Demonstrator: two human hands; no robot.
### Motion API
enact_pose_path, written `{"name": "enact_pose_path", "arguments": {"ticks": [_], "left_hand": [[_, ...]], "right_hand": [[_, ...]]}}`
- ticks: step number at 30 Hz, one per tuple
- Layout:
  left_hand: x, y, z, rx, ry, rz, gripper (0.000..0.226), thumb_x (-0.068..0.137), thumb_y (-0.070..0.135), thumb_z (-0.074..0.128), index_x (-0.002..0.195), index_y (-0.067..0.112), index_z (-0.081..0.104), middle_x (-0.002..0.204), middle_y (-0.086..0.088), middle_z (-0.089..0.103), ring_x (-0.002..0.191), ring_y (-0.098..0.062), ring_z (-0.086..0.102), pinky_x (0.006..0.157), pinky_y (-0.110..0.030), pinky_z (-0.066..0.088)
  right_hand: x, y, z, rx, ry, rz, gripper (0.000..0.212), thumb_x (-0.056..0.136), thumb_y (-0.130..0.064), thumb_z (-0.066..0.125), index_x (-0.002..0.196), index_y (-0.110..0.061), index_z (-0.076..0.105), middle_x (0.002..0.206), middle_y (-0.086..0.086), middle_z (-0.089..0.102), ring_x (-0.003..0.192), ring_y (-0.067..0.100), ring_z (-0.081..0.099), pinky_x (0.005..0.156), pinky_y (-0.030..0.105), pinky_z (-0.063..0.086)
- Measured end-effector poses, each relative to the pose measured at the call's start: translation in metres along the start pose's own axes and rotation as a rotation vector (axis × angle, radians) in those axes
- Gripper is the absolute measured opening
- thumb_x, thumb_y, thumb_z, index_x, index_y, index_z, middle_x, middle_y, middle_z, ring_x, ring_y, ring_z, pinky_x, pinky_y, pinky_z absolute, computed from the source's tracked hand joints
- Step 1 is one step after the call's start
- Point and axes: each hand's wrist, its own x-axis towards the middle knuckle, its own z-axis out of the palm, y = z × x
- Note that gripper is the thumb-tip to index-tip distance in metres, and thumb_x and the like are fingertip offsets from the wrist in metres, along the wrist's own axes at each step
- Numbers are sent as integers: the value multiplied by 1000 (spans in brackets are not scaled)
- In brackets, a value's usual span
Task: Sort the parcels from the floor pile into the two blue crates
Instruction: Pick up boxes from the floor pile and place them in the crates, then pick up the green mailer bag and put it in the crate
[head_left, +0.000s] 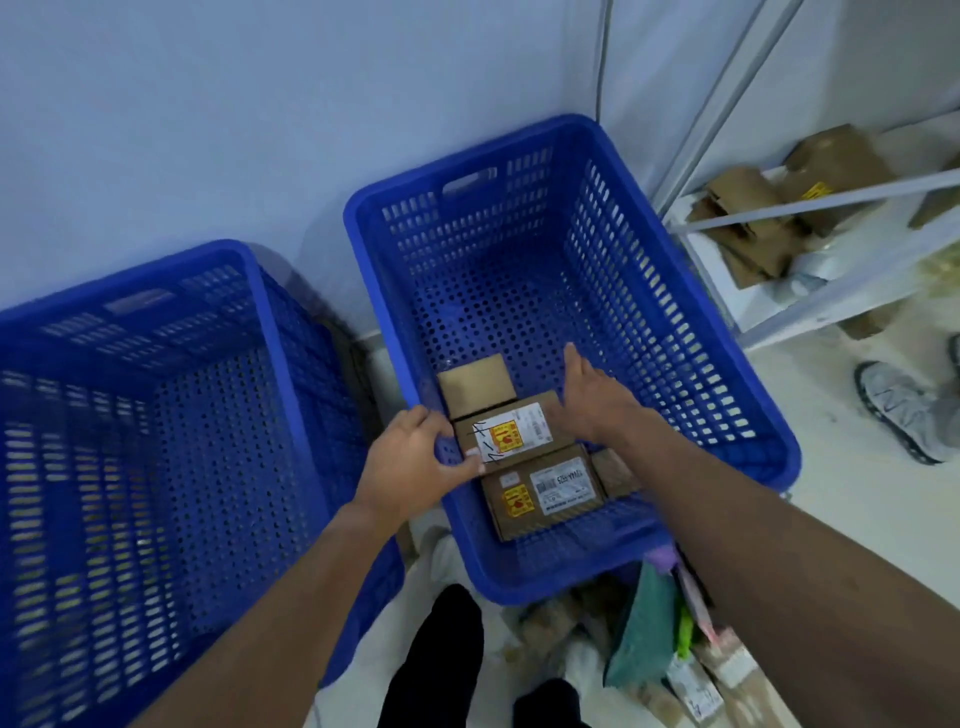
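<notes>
Left crate (270, 312): blue, well to the left of both hands; no parcel seen inside.
Left hand (415, 457): over the right crate's left wall, fingers closed on the near-left edge of the labelled box (511, 434).
Labelled box: lies between the two hands, long axis running hand to hand, low in the crate; whether it rests on the bottom cannot be told.
Plain box (475, 384): just beyond the hands, touching the labelled box.
Second labelled box (545, 491): just nearer than the hands, flat on the bottom.
Right hand (589, 395): fingers spread, on the labelled box's right end; grip uncertain.
Right crate (727, 364): blue, surrounds both hands.
Floor pile (670, 649): behind the right forearm.
Judgement: left hand governs release.
</notes>
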Motion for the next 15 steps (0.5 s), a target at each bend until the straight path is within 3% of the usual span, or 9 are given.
{"name": "enact_pose_path", "arguments": {"ticks": [4,7,9,12,15], "left_hand": [[-44,30,-9,-32,-61,-150,48,81,66,63,105,24,61,103,7,54,97,-16,56,80,-32,46],[-76,50,-13,9,-129,-206,38,89,54,61,112,24,59,109,5,54,106,-19,57,84,-34,46],[-96,60,-12,38,-134,-209,35,94,46,58,118,20,60,116,-1,57,112,-22,57,88,-36,47],[-129,75,-9,27,-125,-260,32,95,40,56,118,18,61,118,-4,57,108,-25,59,90,-38,49],[-165,86,-3,0,-112,-282,27,94,37,57,113,19,63,115,-3,58,105,-25,60,88,-37,48]], "right_hand": [[-74,-1,-15,50,26,-44,87,101,-43,45,155,-9,-15,163,13,12,144,33,28,112,49,35],[-124,7,-10,60,36,-21,85,100,-43,46,157,-9,-8,161,13,20,142,33,31,109,49,36],[-149,13,0,24,35,0,74,99,-37,44,155,-6,6,156,15,26,138,34,35,108,48,38],[-184,20,17,-73,27,-14,52,97,-34,46,138,-5,35,140,15,40,127,35,44,103,48,42],[-220,28,43,-50,34,-37,49,97,-29,46,138,-3,38,142,17,37,129,36,41,101,46,42]]}}
